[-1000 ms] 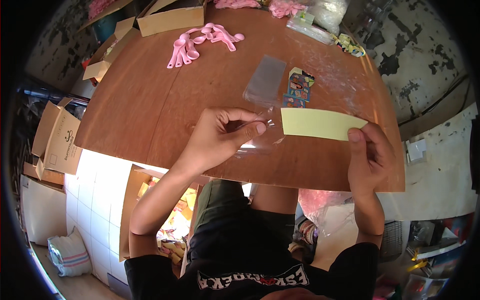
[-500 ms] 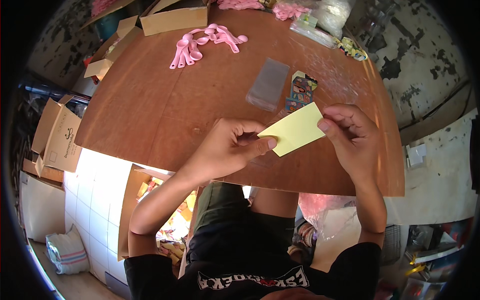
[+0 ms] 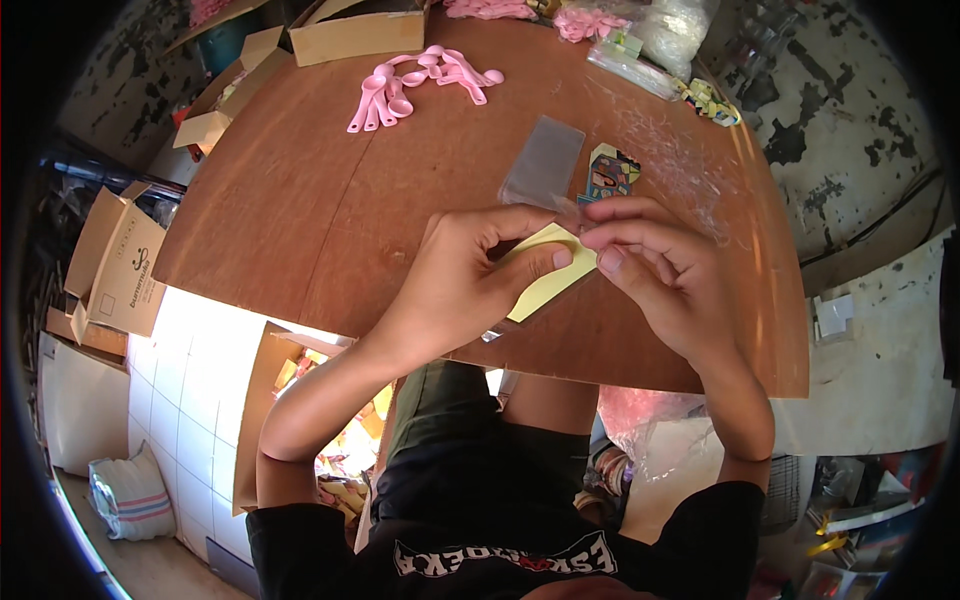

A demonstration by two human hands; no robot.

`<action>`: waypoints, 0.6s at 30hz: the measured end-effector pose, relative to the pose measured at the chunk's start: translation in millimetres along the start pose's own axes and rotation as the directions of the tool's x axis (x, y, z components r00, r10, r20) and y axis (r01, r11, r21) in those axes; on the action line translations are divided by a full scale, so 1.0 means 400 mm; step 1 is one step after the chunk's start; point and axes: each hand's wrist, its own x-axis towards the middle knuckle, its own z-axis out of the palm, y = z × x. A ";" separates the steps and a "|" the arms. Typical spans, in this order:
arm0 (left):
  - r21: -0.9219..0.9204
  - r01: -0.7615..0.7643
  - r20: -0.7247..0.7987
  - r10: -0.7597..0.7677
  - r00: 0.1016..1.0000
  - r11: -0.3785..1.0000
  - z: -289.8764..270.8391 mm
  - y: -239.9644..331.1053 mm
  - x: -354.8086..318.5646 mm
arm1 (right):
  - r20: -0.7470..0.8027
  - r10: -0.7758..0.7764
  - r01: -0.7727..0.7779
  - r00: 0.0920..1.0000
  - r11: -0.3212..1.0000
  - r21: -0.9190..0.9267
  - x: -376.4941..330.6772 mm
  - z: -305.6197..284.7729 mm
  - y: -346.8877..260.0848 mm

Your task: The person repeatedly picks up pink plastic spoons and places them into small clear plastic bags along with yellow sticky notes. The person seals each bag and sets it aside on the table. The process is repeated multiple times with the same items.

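Closing together over the round brown wooden tabletop (image 3: pixel 330 210), both hands now meet where a second ago they were spread apart. The left hand (image 3: pixel 455 275) pinches the pale yellow paper card (image 3: pixel 545 280) between thumb and curled fingers; the right hand (image 3: pixel 650 270), which held the card's far end, now grips it at its top, by a clear plastic sleeve (image 3: pixel 545 165). The card has swung upright, seemingly being fed into a sleeve.

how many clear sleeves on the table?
1 lying flat: the clear sleeve beyond the hands, beside the colourful card. A second may be pinched with the yellow card; more may be hidden.
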 end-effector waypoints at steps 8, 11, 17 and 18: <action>0.192 -0.271 -0.183 0.306 0.934 0.943 0.010 -0.013 0.007 | 0.174 0.155 -0.195 0.973 0.950 0.242 0.026 -0.003 -0.013; 0.222 -0.289 -0.177 0.330 0.927 0.931 0.013 -0.005 0.007 | 0.213 0.123 -0.167 0.969 0.965 0.203 0.035 -0.006 -0.010; 0.294 -0.354 -0.221 0.424 0.878 0.888 0.018 -0.013 0.009 | 0.266 0.231 -0.274 0.936 0.952 0.139 0.056 -0.002 -0.022; 0.294 -0.353 -0.224 0.423 0.878 0.888 0.017 -0.015 0.010 | 0.283 0.209 -0.248 0.936 0.962 0.112 0.062 -0.002 -0.024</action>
